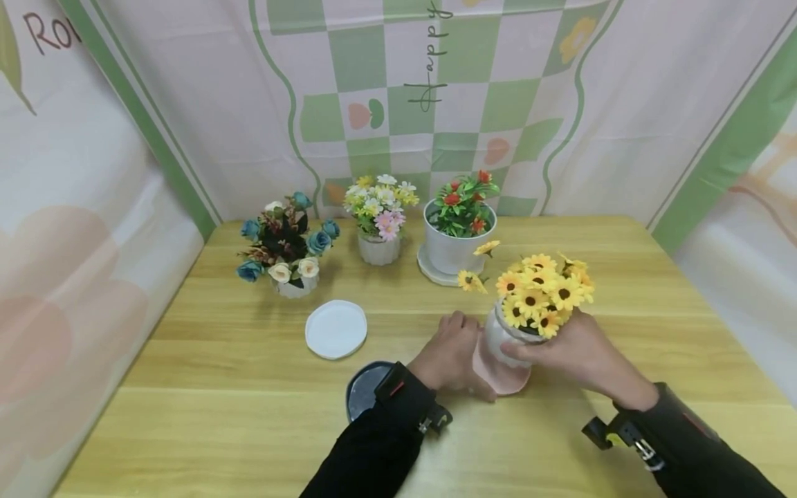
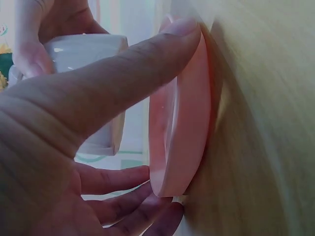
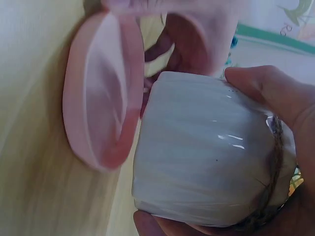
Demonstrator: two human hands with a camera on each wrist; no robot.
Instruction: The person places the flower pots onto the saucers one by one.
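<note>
My right hand [image 1: 582,353] grips a white ceramic flowerpot [image 3: 206,152] with twine round its neck and yellow daisy-like flowers [image 1: 538,294] in it. The pot is held over a pink saucer [image 1: 501,373], its base apart from the saucer in both wrist views. With thumb and fingers on opposite parts of the rim, my left hand [image 1: 454,356] holds the pink saucer [image 2: 189,128]. The saucer stays on or very near the tabletop. In the head view the pot and the left hand hide part of it.
A dark saucer [image 1: 361,394] lies partly under the left forearm, a white saucer [image 1: 336,330] beyond it. Behind stand a pot of blue and cream roses [image 1: 292,242], a pot of mixed daisies [image 1: 378,249], and a red-flowered plant in a white pot [image 1: 451,249] on a saucer.
</note>
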